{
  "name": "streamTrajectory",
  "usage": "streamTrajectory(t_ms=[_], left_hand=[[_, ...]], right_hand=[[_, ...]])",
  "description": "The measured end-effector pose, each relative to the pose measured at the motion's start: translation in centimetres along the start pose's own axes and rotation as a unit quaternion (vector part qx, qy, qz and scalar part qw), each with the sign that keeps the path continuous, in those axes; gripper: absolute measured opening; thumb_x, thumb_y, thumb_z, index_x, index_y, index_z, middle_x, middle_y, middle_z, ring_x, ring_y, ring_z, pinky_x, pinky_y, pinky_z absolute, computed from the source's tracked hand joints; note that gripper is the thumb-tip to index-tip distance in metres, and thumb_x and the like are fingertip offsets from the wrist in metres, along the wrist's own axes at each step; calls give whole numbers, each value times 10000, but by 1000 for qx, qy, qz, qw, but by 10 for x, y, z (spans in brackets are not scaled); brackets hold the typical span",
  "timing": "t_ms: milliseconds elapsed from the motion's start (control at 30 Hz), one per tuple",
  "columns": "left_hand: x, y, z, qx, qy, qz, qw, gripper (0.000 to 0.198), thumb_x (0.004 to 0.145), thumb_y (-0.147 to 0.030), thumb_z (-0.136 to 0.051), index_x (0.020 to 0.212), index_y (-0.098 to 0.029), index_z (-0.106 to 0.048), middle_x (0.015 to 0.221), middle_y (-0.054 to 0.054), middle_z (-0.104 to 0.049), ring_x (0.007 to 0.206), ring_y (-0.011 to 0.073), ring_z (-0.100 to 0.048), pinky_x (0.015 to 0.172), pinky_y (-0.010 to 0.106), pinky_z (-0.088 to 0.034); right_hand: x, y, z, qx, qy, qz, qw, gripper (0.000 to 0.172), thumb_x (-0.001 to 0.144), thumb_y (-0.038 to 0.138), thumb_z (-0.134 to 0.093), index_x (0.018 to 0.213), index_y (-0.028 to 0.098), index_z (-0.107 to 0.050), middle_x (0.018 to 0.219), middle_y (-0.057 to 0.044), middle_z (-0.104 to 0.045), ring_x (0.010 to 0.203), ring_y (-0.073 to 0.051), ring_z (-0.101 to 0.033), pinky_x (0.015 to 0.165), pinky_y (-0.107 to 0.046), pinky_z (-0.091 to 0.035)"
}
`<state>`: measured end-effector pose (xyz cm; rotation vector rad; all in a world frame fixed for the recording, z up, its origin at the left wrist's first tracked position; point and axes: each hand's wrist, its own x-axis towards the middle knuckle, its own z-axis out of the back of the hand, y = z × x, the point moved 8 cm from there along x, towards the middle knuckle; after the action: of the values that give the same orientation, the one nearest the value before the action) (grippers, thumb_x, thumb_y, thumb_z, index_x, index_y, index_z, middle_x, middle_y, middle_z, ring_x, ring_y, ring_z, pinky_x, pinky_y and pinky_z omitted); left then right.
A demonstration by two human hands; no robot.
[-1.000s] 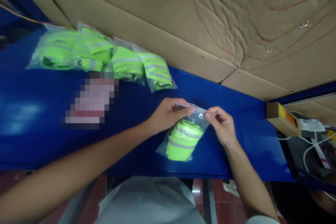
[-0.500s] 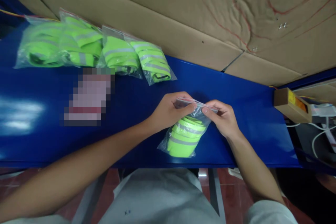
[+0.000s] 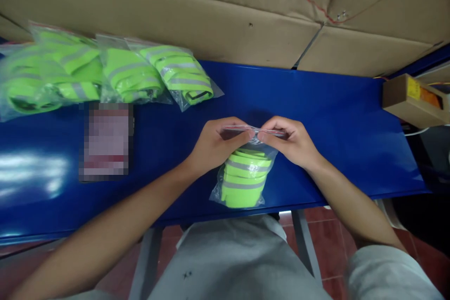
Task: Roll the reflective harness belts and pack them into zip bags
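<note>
Left hand and right hand each pinch the zip strip of the clear bag, fingertips meeting mid-strip, bag body trailing toward the bench edge.

A blue table runs left to right. At its far left, several clear bags of neon-green reflective bands lie side by side. Flat cardboard stands along the far edge. A small cardboard box sits at the far right.
</note>
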<state>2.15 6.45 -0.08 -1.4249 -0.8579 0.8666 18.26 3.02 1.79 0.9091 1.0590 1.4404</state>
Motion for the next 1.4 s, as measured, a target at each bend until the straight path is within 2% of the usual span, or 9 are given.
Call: streamTrajectory(t_ms=[200, 367, 633, 867, 967, 1100, 1167, 1300, 1400], left_hand=[[1, 8, 2, 42, -14, -4, 999, 242, 798, -396, -827, 784, -163, -760, 716, 13, -705, 648, 112, -580, 595, 209, -415], [5, 11, -3, 46, 57, 23, 997, 293, 805, -438, -829, 830, -154, -765, 771, 34, -734, 708, 134, -628, 649, 219, -453], [8, 18, -2, 5, 165, 109, 980, 381, 873, -512, -761, 952, -144, -820, 917, 92, -796, 733, 157, -685, 696, 245, -508], [5, 1, 11, 40, 207, 94, 973, 424, 952, -538, -666, 1094, -165, -811, 1075, 104, -798, 925, 190, -723, 846, 272, -530], [10, -5, 27, 46, 184, 77, 979, 528, 987, -609, -561, 1117, -154, -795, 1140, 140, -781, 995, 218, -725, 810, 283, -536], [26, -24, 71, 119, 9, -15, 993, 572, 950, -654, -582, 977, -115, -771, 893, 136, -789, 760, 186, -714, 665, 268, -512], [29, -24, 78, 121, -39, -17, 992, 620, 935, -698, -561, 970, -106, -741, 830, 126, -767, 696, 180, -694, 619, 269, -509], [24, -6, 44, 114, 15, 21, 993, 721, 883, -764, -571, 1185, -118, -682, 1020, 150, -744, 794, 200, -694, 606, 282, -538], [15, 5, 16, 98, 45, 18, 994, 900, 764, -625, -816, 1472, -181, -484, 1303, 174, -664, 1084, 254, -684, 812, 333, -584]], right_hand=[[3, -9, -9, 24, 9, 11, 1000, 207, 892, 367, -722, 809, 185, -672, 739, 17, -637, 678, -107, -552, 636, -242, -423], [3, -11, -13, 53, 16, 3, 998, 246, 884, 428, -741, 893, 184, -714, 849, -14, -706, 763, -128, -614, 691, -256, -460], [4, -10, -5, 60, 16, 5, 998, 380, 852, 524, -779, 847, 153, -701, 685, 5, -627, 590, -84, -489, 547, -233, -353], [10, -13, 8, 133, 31, -24, 990, 386, 793, 516, -835, 960, 172, -786, 725, -13, -687, 573, -93, -546, 527, -233, -422], [16, -17, 30, 144, -26, -12, 989, 378, 749, 505, -871, 886, 163, -787, 689, -14, -677, 528, -82, -516, 481, -228, -397], [22, -25, 52, 164, -107, 12, 981, 386, 710, 495, -892, 860, 157, -781, 652, -5, -661, 493, -68, -482, 457, -224, -355], [24, -31, 59, 184, -138, 7, 973, 404, 670, 489, -909, 853, 152, -780, 641, -6, -659, 489, -67, -475, 456, -223, -343], [24, -36, 65, 234, -184, -16, 955, 416, 616, 461, -930, 848, 151, -777, 650, -13, -666, 503, -62, -459, 462, -217, -331], [19, -28, 68, 287, -206, -14, 935, 389, 619, 438, -939, 857, 176, -777, 657, 11, -644, 527, -54, -443, 481, -201, -338]])
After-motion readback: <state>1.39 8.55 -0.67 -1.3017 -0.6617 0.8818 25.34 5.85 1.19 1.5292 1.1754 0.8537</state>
